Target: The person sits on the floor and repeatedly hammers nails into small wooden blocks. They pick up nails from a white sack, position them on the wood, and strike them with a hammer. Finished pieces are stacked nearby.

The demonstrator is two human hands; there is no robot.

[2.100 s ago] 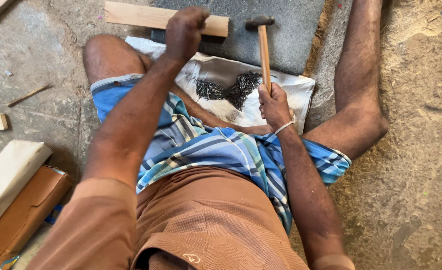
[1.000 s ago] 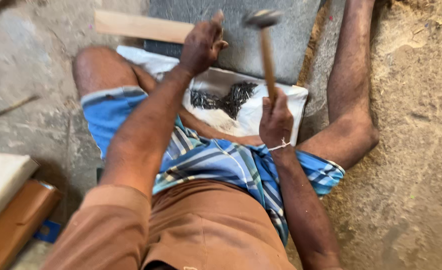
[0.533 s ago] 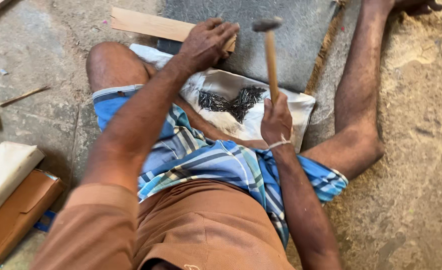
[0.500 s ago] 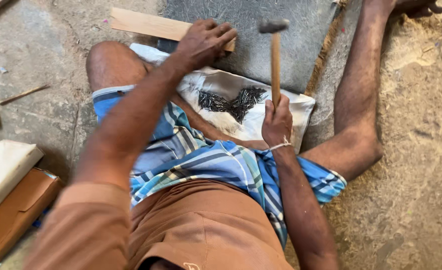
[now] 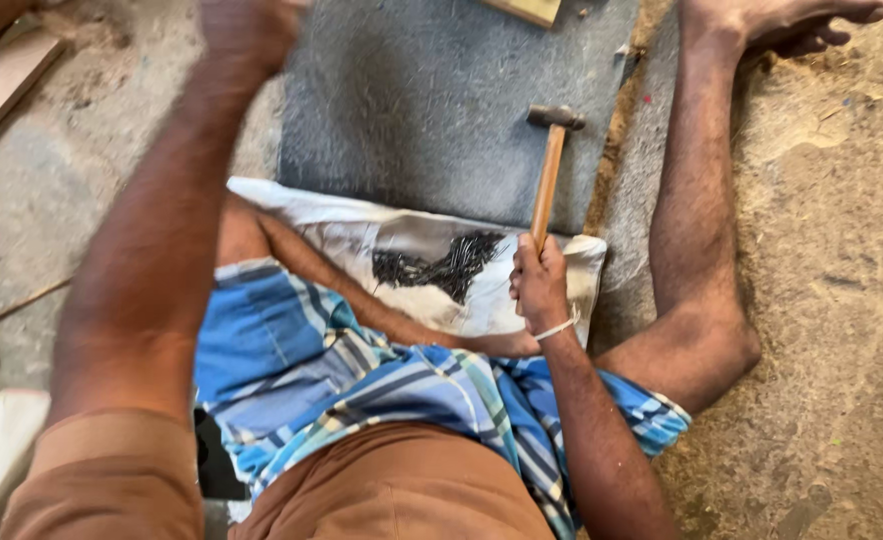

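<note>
Head view showed the right hand [image 5: 540, 285] clenched around the lower end of a wooden-handled hammer [image 5: 550, 170], fingers [image 5: 518, 285] wrapped tight about the shaft. The hammer stood nearly upright, its dark metal head above the grey stone slab [image 5: 412, 110] and not touching the wood. Half a second before, that head had been poised close to the plank; now it hung beside a bare part of the slab, and the plank itself had slid to the top edge of the view, only one pale corner of the wooden plank [image 5: 527, 8] showing. I judged this a pause between blows rather than a strike in progress.

The left hand [image 5: 247, 30] was raised high, blurred with motion and partly cut off by the top edge, so I could not tell whether it was closed or what it held; earlier it had rested on the plank, and it was now off it.

Outward from the hands, a white cloth [image 5: 362, 240] lay across the person's lap and carried a heap of dark nails [image 5: 442, 268] just left of the right hand. Beneath it spread a blue checked wrap [image 5: 362, 380]. Scraps of wood [image 5: 2, 80] lay on the dusty floor [image 5: 842, 300] to the left.
</note>
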